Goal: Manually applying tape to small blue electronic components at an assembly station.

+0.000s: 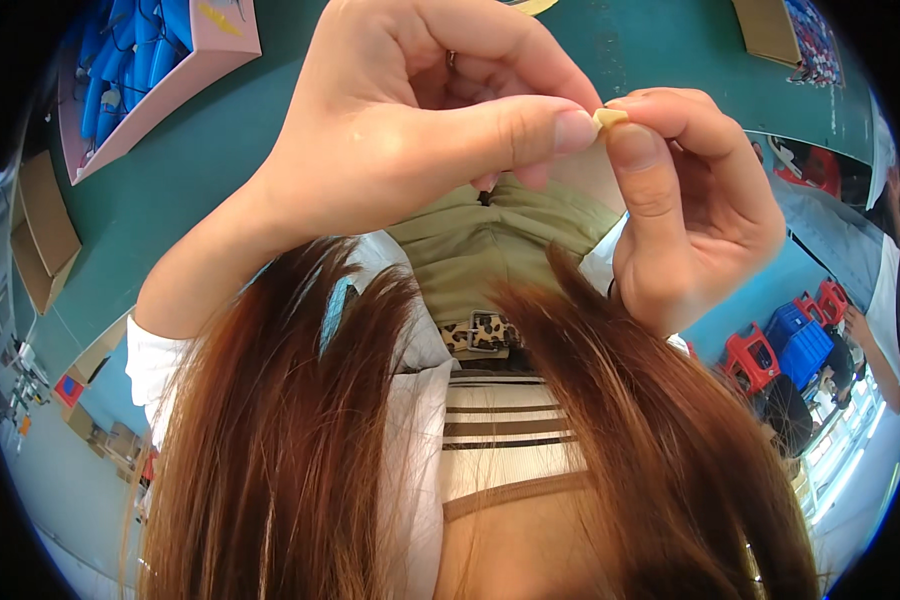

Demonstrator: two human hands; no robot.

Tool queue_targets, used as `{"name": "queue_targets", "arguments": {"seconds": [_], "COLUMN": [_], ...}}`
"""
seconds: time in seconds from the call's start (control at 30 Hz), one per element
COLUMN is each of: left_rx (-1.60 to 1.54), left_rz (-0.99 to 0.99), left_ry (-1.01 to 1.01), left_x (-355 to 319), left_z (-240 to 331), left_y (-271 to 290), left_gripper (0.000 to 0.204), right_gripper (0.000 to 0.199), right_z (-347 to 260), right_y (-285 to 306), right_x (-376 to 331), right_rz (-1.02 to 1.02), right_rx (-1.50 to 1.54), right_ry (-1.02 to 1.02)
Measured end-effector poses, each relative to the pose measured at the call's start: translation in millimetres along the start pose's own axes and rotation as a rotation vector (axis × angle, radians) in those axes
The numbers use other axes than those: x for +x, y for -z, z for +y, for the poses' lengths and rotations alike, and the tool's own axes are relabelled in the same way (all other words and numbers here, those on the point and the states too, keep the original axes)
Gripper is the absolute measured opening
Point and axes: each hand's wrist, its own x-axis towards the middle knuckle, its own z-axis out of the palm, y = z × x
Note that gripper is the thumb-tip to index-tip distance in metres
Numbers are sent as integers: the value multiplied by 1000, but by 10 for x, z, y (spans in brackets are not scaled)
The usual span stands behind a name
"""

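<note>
A small pale-yellow piece [611, 117] sits between my fingertips at the upper middle of the head view. It looks like a short folded strip, but it is too small to name surely. My left hand [420, 125] pinches its left end with thumb and forefinger, the other fingers curled behind. From the right, my right hand [692, 195] grips the same piece between thumb tip and bent forefinger. The two hands nearly touch there, raised over my lap and close to the table edge.
On the green table [205, 185], a pink box [225, 45] at the far left holds several blue wired cylinders [135, 65]. One cardboard box [45, 235] lies at the left, another [767, 30] at the far right beside coloured wires [815, 45]. Red and blue crates [800, 340] stand at the right.
</note>
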Motion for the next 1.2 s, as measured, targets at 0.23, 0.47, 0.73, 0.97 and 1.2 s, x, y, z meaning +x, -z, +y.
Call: {"name": "queue_targets", "arguments": {"seconds": [0.23,0.47,0.73,0.97,1.2], "left_rx": [115,21,-89,305,409], "left_rz": [50,-26,-10,26,12], "left_ry": [-51,-5,56,-111,-232], "left_x": [6,31,66,13,22], "left_z": [2,36,-87,-9,-5], "left_y": [2,82,146,45,-4], "left_gripper": [9,8,8,5,8], "right_gripper": [7,8,8,7,5], "right_z": [16,31,56,32,15], "right_y": [29,24,31,5,-6], "right_x": [19,11,13,-31,-8], "right_rz": [-28,-36,-70,-35,-8], "right_rx": [-68,-32,-20,-133,-196], "right_ry": [35,18,-12,-70,-50]}}
